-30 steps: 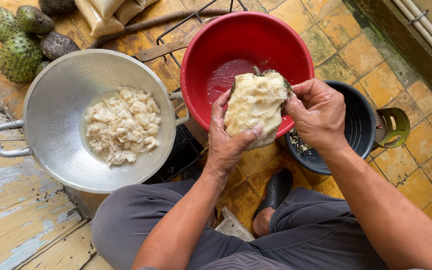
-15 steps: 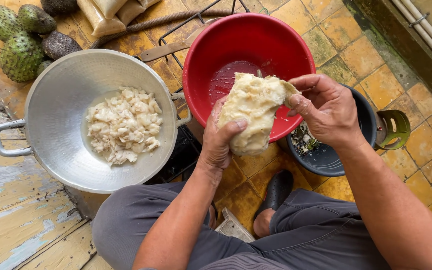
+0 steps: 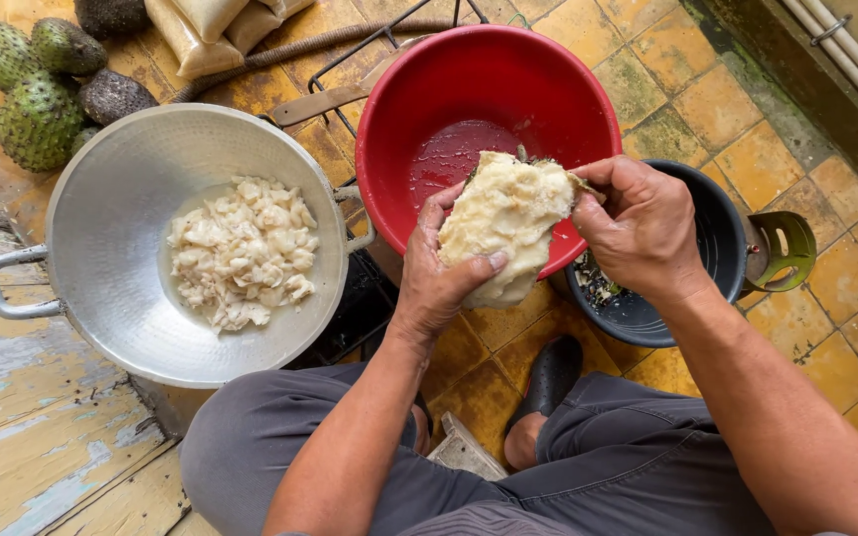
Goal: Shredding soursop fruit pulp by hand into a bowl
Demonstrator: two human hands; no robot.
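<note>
Nearest me: grey trousers (image 3: 588, 476) and a black shoe (image 3: 553, 372) on yellow floor tiles (image 3: 747, 94), worn and stained. Painted wooden boards (image 3: 32, 437) at lower left, paint flaking. A dark wall base with pale pipes (image 3: 846, 50) runs along the upper right.

Since half a second ago: the peeled white fruit (image 3: 503, 223) sits a bit more upright over the bowl rim, and the right hand has shifted to its top edge. Bowls have not moved.

Left hand (image 3: 439, 273) is half closed, cupping the fruit from below, thumb pressed across the front. Right hand (image 3: 643, 228) is curled, fingertips pinching the fruit's upper right edge (bits of green skin show there). Fruit is held between both hands, over the near rim of the red bowl (image 3: 489, 89).

Further out: black pot (image 3: 717, 248) under the right hand, dark scraps inside. Metal pan (image 3: 101, 248) on the left holds white pulp pieces (image 3: 240, 253). At the far left, green spiky fruits (image 3: 32, 89).
</note>
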